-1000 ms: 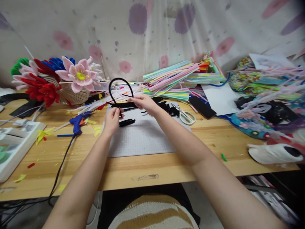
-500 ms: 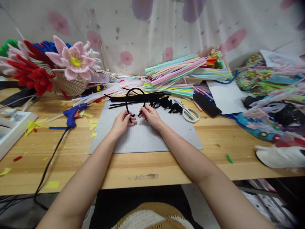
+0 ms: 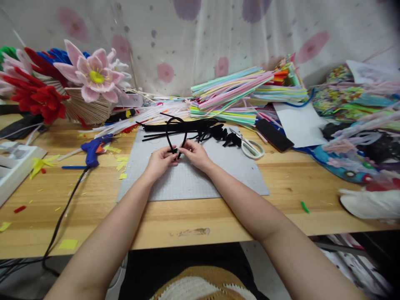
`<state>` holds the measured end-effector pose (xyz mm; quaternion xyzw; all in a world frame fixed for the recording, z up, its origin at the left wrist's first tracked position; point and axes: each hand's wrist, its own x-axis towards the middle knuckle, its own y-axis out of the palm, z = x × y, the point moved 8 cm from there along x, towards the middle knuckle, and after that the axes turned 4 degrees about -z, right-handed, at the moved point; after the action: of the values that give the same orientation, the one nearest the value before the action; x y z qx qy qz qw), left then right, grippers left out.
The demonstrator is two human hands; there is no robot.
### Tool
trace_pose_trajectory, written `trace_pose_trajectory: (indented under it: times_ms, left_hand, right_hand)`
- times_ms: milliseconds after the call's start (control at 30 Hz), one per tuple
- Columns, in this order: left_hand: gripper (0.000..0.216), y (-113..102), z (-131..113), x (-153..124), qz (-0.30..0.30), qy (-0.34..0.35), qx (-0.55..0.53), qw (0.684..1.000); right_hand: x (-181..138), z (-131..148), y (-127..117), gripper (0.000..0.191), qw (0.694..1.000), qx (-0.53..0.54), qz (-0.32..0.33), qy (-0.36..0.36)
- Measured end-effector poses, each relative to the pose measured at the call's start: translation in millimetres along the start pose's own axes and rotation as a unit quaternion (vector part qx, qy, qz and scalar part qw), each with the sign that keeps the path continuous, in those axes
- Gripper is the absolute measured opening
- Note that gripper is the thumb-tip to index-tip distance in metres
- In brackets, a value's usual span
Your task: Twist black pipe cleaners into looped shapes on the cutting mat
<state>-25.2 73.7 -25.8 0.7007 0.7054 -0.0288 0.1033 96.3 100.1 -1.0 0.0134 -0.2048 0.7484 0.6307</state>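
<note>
A black pipe cleaner (image 3: 168, 132), bent into an upright loop, is pinched between both hands above the grey cutting mat (image 3: 200, 179). My left hand (image 3: 161, 163) grips its lower left end, where a small dark cluster shows at the fingertips. With thumb and fingers closed, my right hand (image 3: 196, 155) holds the other end, close against the left fingertips. Behind the loop lies a bundle of straight black pipe cleaners (image 3: 153, 130), with curled black pieces (image 3: 218, 133) to its right. Scissors (image 3: 251, 148) with pale handles rest on the mat's right edge.
A blue glue gun (image 3: 92, 151) with its cord lies left of the mat. Pipe-cleaner flowers (image 3: 95, 77) stand at the back left. Bundles of pastel pipe cleaners (image 3: 231, 89) fill the back. A black phone-like slab (image 3: 274, 135) and white paper (image 3: 298, 125) lie to the right.
My right hand has moved left and slightly down toward my left hand. The loop's two ends have come together, and its open bottom has narrowed.
</note>
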Motion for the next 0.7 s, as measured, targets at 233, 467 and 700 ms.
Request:
trace_pose_trajectory:
  times_ms: [233, 467, 700]
  left_hand:
    - [0.043, 0, -1, -2, 0.003, -0.018, 0.018, 1.0]
    - [0.047, 3, -3, -4, 0.025, -0.002, 0.041, 0.999]
    - [0.061, 5, 0, -4, 0.038, -0.022, 0.037, 0.998]
  right_hand:
    - [-1, 6, 5, 0.023, 0.999, -0.022, 0.023, -0.022]
    - [-3, -7, 15, 0.022, 0.996, 0.048, 0.071, 0.03]
    - [-3, -9, 17, 0.021, 0.994, 0.059, 0.072, 0.054]
